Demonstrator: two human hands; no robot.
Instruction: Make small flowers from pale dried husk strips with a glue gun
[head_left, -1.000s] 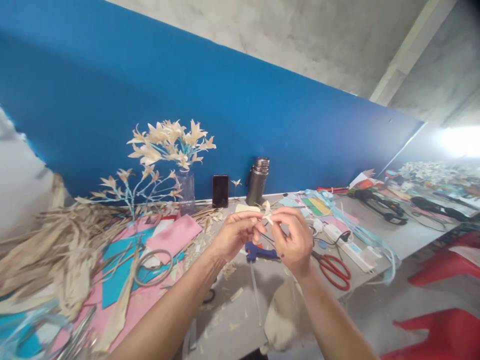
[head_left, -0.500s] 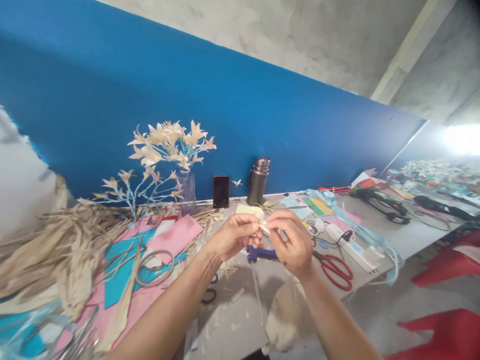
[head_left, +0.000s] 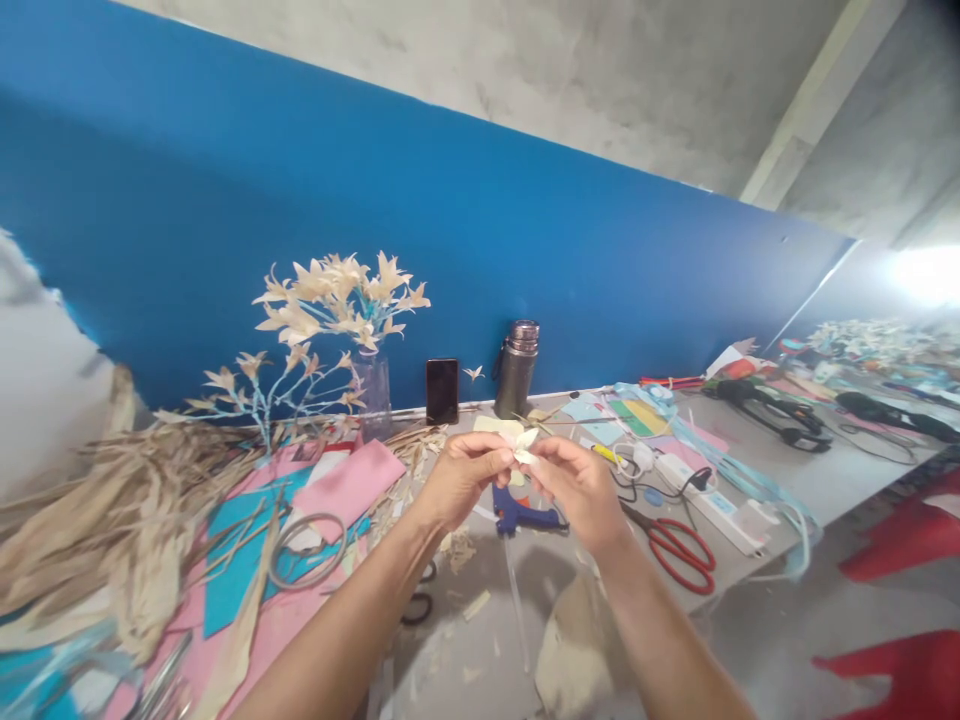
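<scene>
Between my two hands, above the table, is a small cream-white flower (head_left: 526,442) with pointed petals, apparently of dried husk. My left hand (head_left: 466,478) pinches its base between thumb and forefinger. The fingertips of my right hand (head_left: 581,492) are closed on its right side. Below them a blue glue gun (head_left: 529,512) lies on the table, with a clear glue stick (head_left: 516,600) nearby. A pale yellow piece (head_left: 498,425) shows just behind my fingers.
Red-handled scissors (head_left: 681,552) and a white power strip (head_left: 709,505) lie to the right. Dried husks (head_left: 112,520) and pink sheets (head_left: 352,480) cover the left. A vase (head_left: 373,390) of flowers, a phone (head_left: 442,392) and a flask (head_left: 517,370) stand along the blue wall.
The flower's petals now show spread open between my fingers, where a narrow folded strip showed before. My right hand has turned and lowered slightly. The whole view has shifted a little.
</scene>
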